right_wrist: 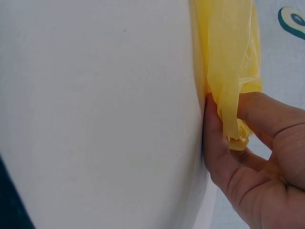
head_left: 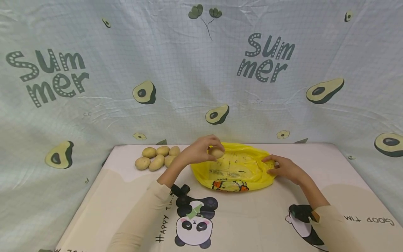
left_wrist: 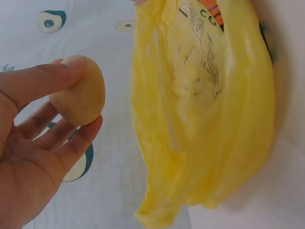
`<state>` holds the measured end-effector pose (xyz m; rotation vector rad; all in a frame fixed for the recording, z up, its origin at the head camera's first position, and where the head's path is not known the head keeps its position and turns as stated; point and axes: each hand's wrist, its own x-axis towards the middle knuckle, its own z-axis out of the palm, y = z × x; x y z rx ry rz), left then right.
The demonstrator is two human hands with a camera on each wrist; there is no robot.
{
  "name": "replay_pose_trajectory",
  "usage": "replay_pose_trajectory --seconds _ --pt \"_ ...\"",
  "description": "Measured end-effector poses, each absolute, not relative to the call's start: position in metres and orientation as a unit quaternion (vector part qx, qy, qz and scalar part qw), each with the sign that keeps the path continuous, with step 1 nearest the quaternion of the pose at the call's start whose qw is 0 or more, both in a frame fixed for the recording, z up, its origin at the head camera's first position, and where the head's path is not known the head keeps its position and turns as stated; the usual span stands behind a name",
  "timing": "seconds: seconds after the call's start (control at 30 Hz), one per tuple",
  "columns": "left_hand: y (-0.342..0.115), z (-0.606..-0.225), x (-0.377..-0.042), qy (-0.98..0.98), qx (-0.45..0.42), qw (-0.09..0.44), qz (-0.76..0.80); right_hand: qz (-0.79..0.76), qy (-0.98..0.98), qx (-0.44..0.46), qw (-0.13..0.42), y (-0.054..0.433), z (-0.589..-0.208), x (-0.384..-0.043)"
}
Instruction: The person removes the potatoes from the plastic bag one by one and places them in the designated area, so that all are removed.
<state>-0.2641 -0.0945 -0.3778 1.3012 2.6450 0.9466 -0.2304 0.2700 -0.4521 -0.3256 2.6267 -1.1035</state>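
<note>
My left hand point(head_left: 203, 149) pinches a potato point(left_wrist: 82, 93) between thumb and fingers, over the left rim of a yellow plastic bag point(head_left: 201, 175). In the left wrist view the potato appears beside the bag's gaping mouth. The bag lies on the table with its mouth spread wide, printed lettering showing on its inside. At the bag's right end, my right hand point(head_left: 284, 168) grips the plastic edge; in the right wrist view its thumb and fingers hold a gathered yellow fold point(right_wrist: 231, 109).
Several potatoes point(head_left: 156, 162) sit in a group on the table left of the bag. The white table point(head_left: 252, 217) carries panda prints and lettering. Behind it hangs a pale curtain point(head_left: 176, 70) with avocado prints, close to the table's back edge.
</note>
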Motion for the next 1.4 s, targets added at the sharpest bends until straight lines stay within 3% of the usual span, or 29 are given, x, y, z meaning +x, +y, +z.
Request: replay_pose_trajectory --seconds 0.8,1.4 --pt "-0.164 -0.378 -0.247 0.879 0.343 0.003 0.331 -0.388 0.905 -0.109 0.138 0.269 -0.45 -0.236" --pt "-0.232 -0.383 -0.218 0.9 0.327 -0.043 0.286 -0.472 0.846 -0.119 0.218 0.289 -0.446 -0.242"
